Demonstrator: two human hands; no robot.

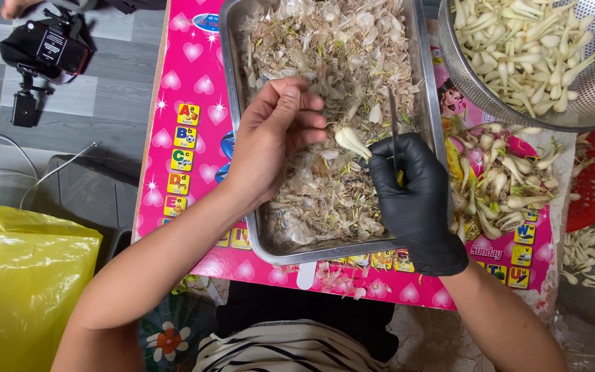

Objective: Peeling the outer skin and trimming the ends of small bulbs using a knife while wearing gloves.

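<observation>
Pinching a small white bulb (350, 141) over the steel tray (232, 83) in bare left hand (270, 138), gloved right hand (414, 193) gripping the knife (393, 131) — risking a nicked fingertip through a slip.

Colander (587, 103) cut off, top-right.
</observation>
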